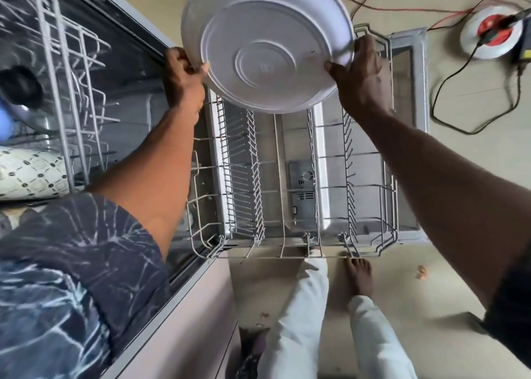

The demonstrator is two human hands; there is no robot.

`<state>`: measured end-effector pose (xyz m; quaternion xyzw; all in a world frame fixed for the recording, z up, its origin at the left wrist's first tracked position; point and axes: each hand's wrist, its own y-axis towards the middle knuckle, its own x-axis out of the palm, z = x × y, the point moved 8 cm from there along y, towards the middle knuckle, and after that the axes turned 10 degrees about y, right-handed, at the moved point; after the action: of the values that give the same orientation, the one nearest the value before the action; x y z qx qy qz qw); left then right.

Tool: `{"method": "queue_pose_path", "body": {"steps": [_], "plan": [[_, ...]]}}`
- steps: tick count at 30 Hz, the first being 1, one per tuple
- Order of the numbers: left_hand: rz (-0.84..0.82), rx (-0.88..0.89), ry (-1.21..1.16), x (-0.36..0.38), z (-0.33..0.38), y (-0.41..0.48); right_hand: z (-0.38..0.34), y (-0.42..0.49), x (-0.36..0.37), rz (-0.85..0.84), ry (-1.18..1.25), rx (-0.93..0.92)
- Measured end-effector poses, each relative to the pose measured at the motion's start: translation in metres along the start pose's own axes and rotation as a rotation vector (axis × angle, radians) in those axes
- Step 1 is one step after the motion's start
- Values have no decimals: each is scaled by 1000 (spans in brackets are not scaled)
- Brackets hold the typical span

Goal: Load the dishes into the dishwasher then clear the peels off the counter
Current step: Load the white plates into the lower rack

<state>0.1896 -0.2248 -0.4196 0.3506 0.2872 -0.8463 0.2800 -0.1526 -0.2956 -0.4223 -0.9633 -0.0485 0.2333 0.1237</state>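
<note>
- Beige floor [474, 192] surrounds an open dishwasher [138, 62]; its door [408, 62] is folded down flat, and the wire lower rack [349, 149] is pulled out over it.
- The upper rack [71, 91] stands at the left, pulled out. A patterned dish [31, 172] lies at its near end.
- A white plate [267, 48] is held over the far end of the lower rack. It is round, so it has no long axis. It is tilted steeply, with its underside and foot ring facing the camera and its lowest edge towards the rack. Contact with the rack cannot be confirmed.
- The left hand [181, 77] grips the plate's left rim: the fingers are curled round the edge and the thumb lies on the underside.
- The right hand [362, 74] grips the right rim: the thumb presses on the underside and the fingers wrap behind the edge.
- A cable reel [491, 31] with a red centre lies on the floor at the far right, with black and red cables [448, 74] trailing from it.
- A bare foot [359, 275] stands just in front of the rack. A small orange scrap [421, 271] lies on the floor to its right.
</note>
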Motion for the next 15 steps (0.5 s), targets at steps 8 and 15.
{"method": "queue_pose_path", "body": {"steps": [8, 15], "plan": [[52, 54, -52, 1, -9, 11, -10, 10, -5, 32, -78, -50], [-53, -85, 113, 28, -55, 8, 8, 19, 21, -90, -219, -19]]}}
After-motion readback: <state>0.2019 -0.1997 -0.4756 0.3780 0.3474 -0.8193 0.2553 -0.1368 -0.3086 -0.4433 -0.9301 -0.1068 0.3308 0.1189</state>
